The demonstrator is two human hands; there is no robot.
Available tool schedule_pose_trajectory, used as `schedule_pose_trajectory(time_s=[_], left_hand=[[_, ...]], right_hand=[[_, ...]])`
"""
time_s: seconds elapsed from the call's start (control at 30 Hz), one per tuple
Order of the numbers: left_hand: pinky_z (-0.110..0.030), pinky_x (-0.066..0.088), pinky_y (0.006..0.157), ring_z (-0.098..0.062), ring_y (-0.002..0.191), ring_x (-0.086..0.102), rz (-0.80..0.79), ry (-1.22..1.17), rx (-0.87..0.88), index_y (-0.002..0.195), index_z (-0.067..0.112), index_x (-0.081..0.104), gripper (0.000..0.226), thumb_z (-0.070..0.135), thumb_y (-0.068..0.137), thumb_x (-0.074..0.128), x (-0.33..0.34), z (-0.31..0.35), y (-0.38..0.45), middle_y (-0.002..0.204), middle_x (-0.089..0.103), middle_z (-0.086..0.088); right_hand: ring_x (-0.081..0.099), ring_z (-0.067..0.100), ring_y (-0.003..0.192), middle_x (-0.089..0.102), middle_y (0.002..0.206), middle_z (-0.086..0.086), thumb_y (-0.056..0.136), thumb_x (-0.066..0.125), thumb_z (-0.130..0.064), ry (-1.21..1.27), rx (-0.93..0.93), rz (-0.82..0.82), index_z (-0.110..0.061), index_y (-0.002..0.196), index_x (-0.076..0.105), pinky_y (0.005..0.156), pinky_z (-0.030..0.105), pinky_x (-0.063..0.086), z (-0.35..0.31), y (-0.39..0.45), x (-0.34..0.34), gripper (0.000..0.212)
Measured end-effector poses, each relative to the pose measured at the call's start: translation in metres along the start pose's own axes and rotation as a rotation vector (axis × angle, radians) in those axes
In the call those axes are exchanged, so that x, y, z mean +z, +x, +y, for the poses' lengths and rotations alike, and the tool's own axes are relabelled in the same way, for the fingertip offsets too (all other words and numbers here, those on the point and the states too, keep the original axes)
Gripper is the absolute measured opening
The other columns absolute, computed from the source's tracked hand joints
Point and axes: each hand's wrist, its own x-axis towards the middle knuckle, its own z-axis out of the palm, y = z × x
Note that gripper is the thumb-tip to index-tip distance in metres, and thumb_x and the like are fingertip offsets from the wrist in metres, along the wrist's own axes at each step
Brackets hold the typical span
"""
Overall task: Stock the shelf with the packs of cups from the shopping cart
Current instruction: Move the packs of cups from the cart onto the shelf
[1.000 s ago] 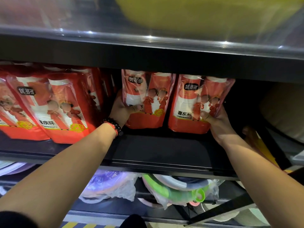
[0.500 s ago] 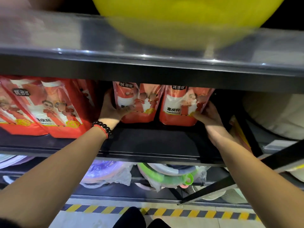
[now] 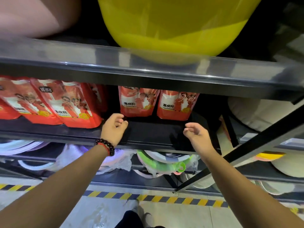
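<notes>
Two red packs of cups stand upright side by side at the back of the black shelf (image 3: pixel 153 134): a left pack (image 3: pixel 137 102) and a right pack (image 3: pixel 176 105). Several more red packs (image 3: pixel 70 104) lean in a row on the left of the same shelf. My left hand (image 3: pixel 114 126), with a bead bracelet on the wrist, hovers just in front of the left pack, fingers loosely curled and holding nothing. Over the shelf's front, my right hand (image 3: pixel 196 134) is empty too, fingers relaxed, apart from the right pack. The shopping cart is out of view.
A yellow plastic basin (image 3: pixel 172 25) sits on the shelf above. Below are wrapped plastic basins, one green (image 3: pixel 162 162). A black diagonal shelf brace (image 3: pixel 238 153) crosses at the right. White bowls (image 3: pixel 256 112) fill the neighbouring bay. Hazard-striped tape (image 3: pixel 148 197) marks the floor.
Both hands have let go of the two packs and drawn back toward the shelf's front edge. The packs stay standing at the back. The view has tilted down and away.
</notes>
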Motion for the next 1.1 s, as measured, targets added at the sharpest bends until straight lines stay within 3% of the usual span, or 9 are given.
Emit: schedule_pose_trajectory(time_s=[0.13,0.27,0.4,0.47,0.6,0.73,0.9,1.0,1.1], left_hand=[[-0.019,0.045,0.079,-0.017,0.076,0.055,-0.155,0.057,-0.037,0.091,0.017,0.065,0.011,0.005,0.089,0.067,-0.004,0.006,-0.046,0.082,0.061,-0.005],[-0.019,0.045,0.076,-0.016,0.074,0.053,-0.215,0.083,-0.035,0.089,0.01,0.066,0.006,0.004,0.089,0.065,-0.018,0.01,-0.084,0.079,0.061,-0.006],[-0.028,0.048,0.072,-0.018,0.072,0.053,-0.218,0.11,-0.085,0.087,0.013,0.066,0.01,0.004,0.09,0.062,-0.046,0.004,-0.113,0.076,0.06,-0.004],[-0.024,0.048,0.074,-0.018,0.072,0.055,-0.191,0.134,-0.106,0.085,0.015,0.066,0.011,0.006,0.091,0.062,-0.065,-0.005,-0.127,0.075,0.06,0.0],[-0.012,0.04,0.063,0.0,0.057,0.048,-0.144,0.064,-0.113,0.081,0.02,0.063,0.019,0.004,0.091,0.063,-0.108,-0.028,-0.154,0.06,0.056,0.014],[-0.006,0.042,0.068,0.003,0.068,0.056,-0.067,0.082,-0.137,0.083,0.024,0.064,0.018,0.008,0.092,0.063,-0.158,-0.055,-0.177,0.076,0.063,0.011],[-0.009,0.041,0.064,0.003,0.067,0.053,0.086,0.076,-0.182,0.078,0.023,0.062,0.02,0.009,0.092,0.061,-0.234,-0.089,-0.216,0.071,0.062,0.017],[-0.004,0.041,0.064,0.002,0.072,0.057,0.213,0.021,-0.269,0.082,0.019,0.065,0.012,0.014,0.092,0.063,-0.285,-0.113,-0.247,0.084,0.069,0.005],[0.0,0.04,0.064,0.014,0.079,0.058,0.338,-0.021,-0.338,0.083,0.033,0.063,0.018,0.018,0.093,0.062,-0.335,-0.137,-0.28,0.083,0.069,0.02]], right_hand=[[0.065,-0.003,0.08,0.07,0.088,-0.006,0.092,0.069,-0.009,-0.032,-0.074,-0.129,-0.03,0.088,0.07,0.079,0.017,0.051,-0.008,-0.024,0.018,0.022],[0.065,0.002,0.082,0.071,0.089,-0.005,0.092,0.068,-0.005,-0.059,-0.112,-0.218,-0.027,0.087,0.07,0.077,0.016,0.051,-0.019,-0.043,0.042,0.023],[0.064,0.009,0.08,0.07,0.085,-0.003,0.092,0.065,0.0,-0.047,-0.112,-0.289,-0.023,0.084,0.07,0.076,0.019,0.051,-0.023,-0.067,0.067,0.024],[0.064,0.012,0.082,0.07,0.086,-0.001,0.091,0.065,0.002,-0.06,-0.125,-0.323,-0.022,0.083,0.069,0.078,0.023,0.051,-0.022,-0.08,0.085,0.025],[0.063,0.016,0.081,0.068,0.081,-0.004,0.088,0.063,0.007,-0.121,-0.177,-0.432,-0.028,0.076,0.066,0.082,0.036,0.05,-0.021,-0.11,0.128,0.037],[0.062,0.01,0.077,0.068,0.077,-0.01,0.086,0.066,0.002,-0.134,-0.216,-0.545,-0.029,0.074,0.067,0.08,0.032,0.049,-0.029,-0.139,0.186,0.033],[0.06,0.015,0.078,0.066,0.076,-0.008,0.089,0.064,0.005,-0.206,-0.286,-0.701,-0.031,0.071,0.064,0.08,0.034,0.049,-0.056,-0.193,0.277,0.04],[0.062,0.014,0.08,0.068,0.081,-0.002,0.088,0.066,0.002,-0.258,-0.323,-0.852,-0.029,0.077,0.067,0.079,0.027,0.049,-0.072,-0.235,0.334,0.033],[0.057,0.005,0.069,0.069,0.079,0.003,0.09,0.066,-0.007,-0.293,-0.359,-0.969,-0.029,0.078,0.067,0.067,0.014,0.046,-0.086,-0.28,0.391,0.025]])
